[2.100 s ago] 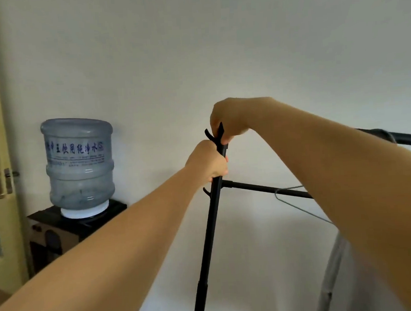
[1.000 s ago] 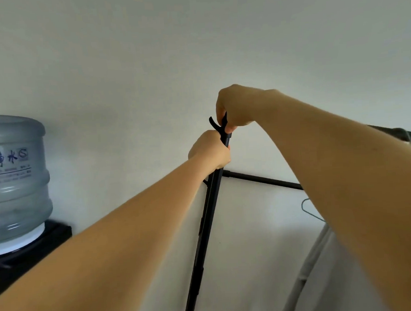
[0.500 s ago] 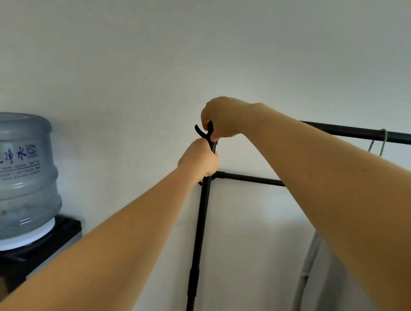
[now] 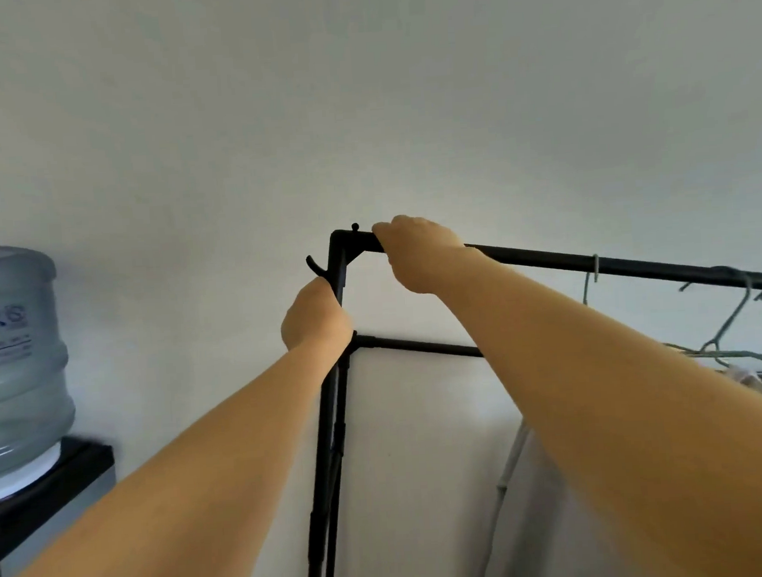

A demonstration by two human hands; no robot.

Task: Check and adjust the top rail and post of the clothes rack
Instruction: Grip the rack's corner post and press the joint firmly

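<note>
Bare wall (image 4: 404,108) behind; hands grip post (image 4: 331,447) and top rail (image 4: 636,266)

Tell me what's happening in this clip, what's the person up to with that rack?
A person is working at the corner of a black clothes rack. The left hand is closed around the upright post just below the corner, and the right hand grips the top rail right beside the corner joint. Wire hangers and a pale garment hang further along the rail. A water dispenser bottle stands to the left.
</note>
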